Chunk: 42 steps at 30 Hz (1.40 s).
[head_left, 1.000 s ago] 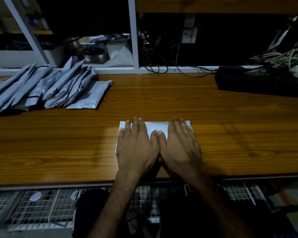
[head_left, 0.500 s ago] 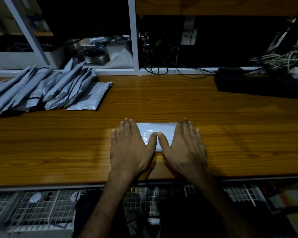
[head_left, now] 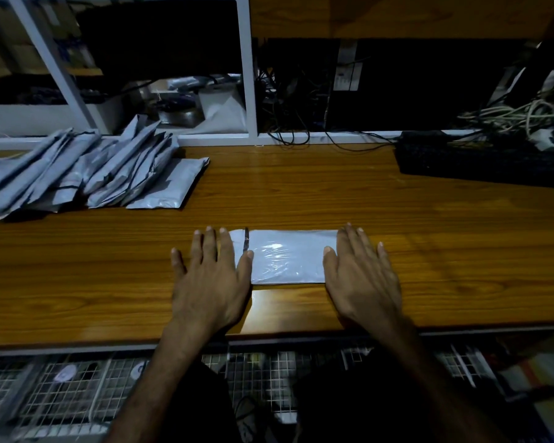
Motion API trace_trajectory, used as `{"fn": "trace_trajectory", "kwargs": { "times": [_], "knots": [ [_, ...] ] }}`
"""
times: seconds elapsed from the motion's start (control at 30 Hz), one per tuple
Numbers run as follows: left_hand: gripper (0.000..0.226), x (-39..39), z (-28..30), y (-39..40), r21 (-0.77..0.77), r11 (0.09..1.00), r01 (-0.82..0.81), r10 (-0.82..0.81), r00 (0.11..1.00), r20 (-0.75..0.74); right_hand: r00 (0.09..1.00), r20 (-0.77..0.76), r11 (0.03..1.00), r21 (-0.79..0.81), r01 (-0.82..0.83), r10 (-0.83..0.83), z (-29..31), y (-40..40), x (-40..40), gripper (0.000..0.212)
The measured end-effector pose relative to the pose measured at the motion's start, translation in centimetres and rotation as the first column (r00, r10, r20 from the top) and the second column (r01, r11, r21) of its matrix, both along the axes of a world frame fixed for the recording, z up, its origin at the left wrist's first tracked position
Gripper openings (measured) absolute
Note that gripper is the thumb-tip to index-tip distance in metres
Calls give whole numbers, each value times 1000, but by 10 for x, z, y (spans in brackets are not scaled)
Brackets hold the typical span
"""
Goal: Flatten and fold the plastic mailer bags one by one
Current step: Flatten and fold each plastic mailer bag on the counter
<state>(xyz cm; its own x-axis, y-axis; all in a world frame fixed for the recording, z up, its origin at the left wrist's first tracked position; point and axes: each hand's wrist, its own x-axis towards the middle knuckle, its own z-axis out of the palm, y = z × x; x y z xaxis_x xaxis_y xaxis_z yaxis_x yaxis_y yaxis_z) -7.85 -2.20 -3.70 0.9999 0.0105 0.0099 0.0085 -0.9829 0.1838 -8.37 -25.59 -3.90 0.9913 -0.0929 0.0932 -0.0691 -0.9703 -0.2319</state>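
One folded grey plastic mailer bag lies on the near-centre brown wooden table. Left hand and right hand, fingers straight, press its two ends. A pile of folded grey mailers lies far left; their number cannot be told.

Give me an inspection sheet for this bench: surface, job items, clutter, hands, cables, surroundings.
Surface: wooden desk, glossy and dimly lit.
Job's things: one folded mailer bag lying flat near the front edge; pile of mailer bags overlapping at far left.
Clutter: black keyboard at far right.
Hands: left hand flat over the bag's left end; right hand flat over its right end, fingers straight on both.
Cables: loose tangle of cables at far right, dark leads trailing onto the desk's back edge.
Surroundings: white shelf frame behind, wire mesh below the desk.
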Motion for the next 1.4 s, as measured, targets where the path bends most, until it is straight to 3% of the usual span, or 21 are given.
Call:
{"fn": "trace_trajectory", "kwargs": {
  "times": [0.57, 0.73, 0.83, 1.1, 1.23, 1.4],
  "knots": [
    [57, -22, 9, 31, 44, 999, 3, -3, 1000, -9, 999, -5, 996, 69, -51, 51, 3, -42, -7, 54],
    [58, -20, 20, 28, -1, 999, 46, -46, 998, 30, 994, 110, 972, 235, -11, -16, 15, -41, -12, 51],
    [52, -13, 30, 4, -71, 993, 99, -90, 989, 120, 983, 179, 961, 263, -89, 42, 24, -23, -6, 44],
    [42, 24, 31, -59, -131, 964, 231, -215, 968, 127, 950, 135, 951, 94, -296, 282, 26, 36, 24, 42],
    [50, 32, 22, -61, -141, 968, 206, -191, 975, 112, 957, 99, 958, 66, -280, 273, 21, 36, 32, 44],
    [57, 26, 11, -62, -9, 991, 135, -133, 984, 122, 976, 81, 979, -18, -201, 202, 13, 39, 30, 51]
  ]
}}
